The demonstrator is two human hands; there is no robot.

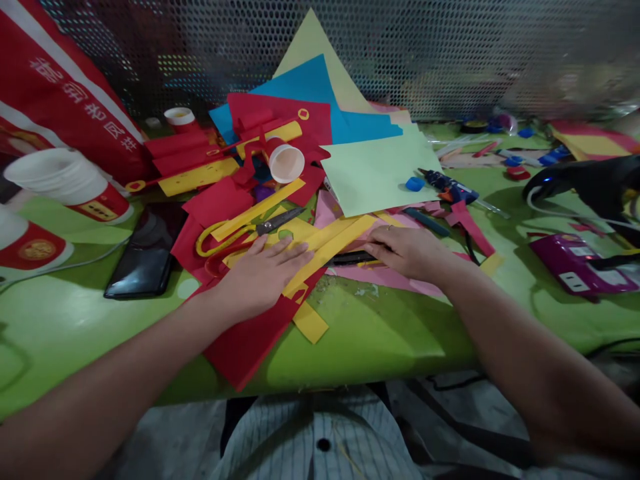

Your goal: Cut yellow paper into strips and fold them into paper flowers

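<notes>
My left hand lies flat, fingers stretched out, over yellow paper strips and a red paper sheet. Just above its fingers are scissors with yellow handles, partly covered by the strips. My right hand is curled closed at the right end of the strips, beside a dark slim object. What its fingers grip, if anything, is hidden. Pink paper lies beneath that hand. Another yellow piece sticks out below the strips.
Left: paper cups, a black phone, a red bag. Behind: red paper pieces, blue paper, a pale green sheet. Right: a glue gun, a purple power socket, cables. A perforated metal panel backs the table.
</notes>
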